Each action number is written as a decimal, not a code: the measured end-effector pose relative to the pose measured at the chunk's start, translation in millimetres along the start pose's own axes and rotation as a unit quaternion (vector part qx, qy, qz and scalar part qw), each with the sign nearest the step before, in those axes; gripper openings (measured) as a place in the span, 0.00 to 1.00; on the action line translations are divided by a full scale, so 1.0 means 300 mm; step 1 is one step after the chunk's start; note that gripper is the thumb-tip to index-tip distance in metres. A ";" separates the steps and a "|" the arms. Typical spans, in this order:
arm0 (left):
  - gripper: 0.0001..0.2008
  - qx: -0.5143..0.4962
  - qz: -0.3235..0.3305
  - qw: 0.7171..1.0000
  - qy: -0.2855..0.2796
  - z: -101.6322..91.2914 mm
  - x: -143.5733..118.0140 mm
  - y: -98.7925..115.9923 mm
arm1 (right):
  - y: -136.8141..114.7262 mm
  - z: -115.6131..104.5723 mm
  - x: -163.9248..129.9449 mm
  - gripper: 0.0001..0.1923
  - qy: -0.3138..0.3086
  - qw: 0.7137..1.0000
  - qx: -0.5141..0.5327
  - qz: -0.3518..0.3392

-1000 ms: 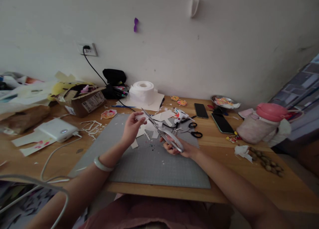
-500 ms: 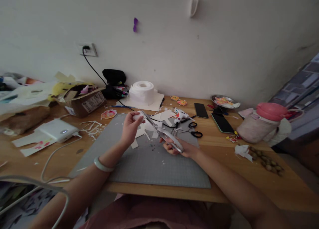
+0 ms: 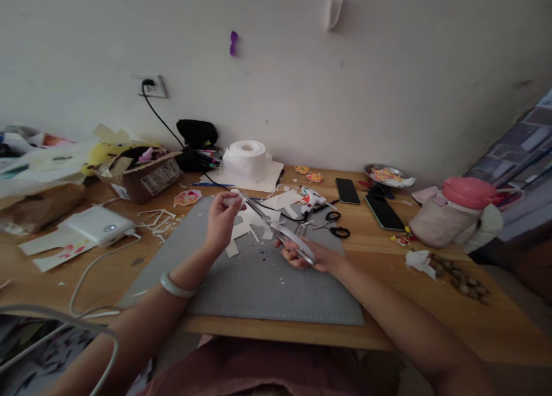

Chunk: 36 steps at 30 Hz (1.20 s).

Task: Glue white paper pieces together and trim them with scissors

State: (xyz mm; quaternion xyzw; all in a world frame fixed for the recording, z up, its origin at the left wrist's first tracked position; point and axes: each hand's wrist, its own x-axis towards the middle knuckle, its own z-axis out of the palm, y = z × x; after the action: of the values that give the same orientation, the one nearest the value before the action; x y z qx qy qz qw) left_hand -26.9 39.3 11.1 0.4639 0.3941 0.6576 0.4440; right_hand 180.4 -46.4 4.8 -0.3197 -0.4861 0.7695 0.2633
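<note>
Scissors (image 3: pixel 276 226) sit in my right hand (image 3: pixel 308 253), fingers wrapped around the grey handles, blades angled up and left over the grey cutting mat (image 3: pixel 259 281). From the head view, my left hand (image 3: pixel 221 220) pinches a small white paper piece (image 3: pixel 233 199) between thumb and fingertips, right at the blade tips. White offcuts (image 3: pixel 248 226) lie on the mat beneath. A glue gun (image 3: pixel 313 199) and small black-handled scissors (image 3: pixel 336 223) lie just behind.

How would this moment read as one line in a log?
left hand: holds small white piece | right hand: grips scissors, blades at the piece | over grey cutting mat | scraps on mat
</note>
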 end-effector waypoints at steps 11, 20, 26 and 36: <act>0.15 0.022 -0.009 0.999 -0.026 0.001 -0.006 0.010 | -0.004 0.005 0.001 0.13 0.004 1.000 -0.007 -0.011; 0.15 0.027 -0.021 0.999 -0.024 0.002 -0.004 0.016 | 0.000 -0.008 0.006 0.13 -0.001 1.000 0.007 -0.002; 0.15 -0.007 -0.052 0.998 -0.025 0.006 -0.003 0.018 | 0.010 -0.019 0.012 0.16 0.001 1.000 0.008 -0.006; 0.14 -0.014 -0.046 0.998 -0.052 0.012 -0.015 0.020 | 0.005 -0.017 0.013 0.17 -0.010 0.999 0.047 0.026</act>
State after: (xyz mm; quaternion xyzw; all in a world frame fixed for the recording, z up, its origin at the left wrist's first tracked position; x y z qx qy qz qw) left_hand -23.8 33.6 16.5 0.4728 0.3817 0.6171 0.4999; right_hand 181.6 -41.2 0.8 -0.3114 -0.4441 0.8011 0.2531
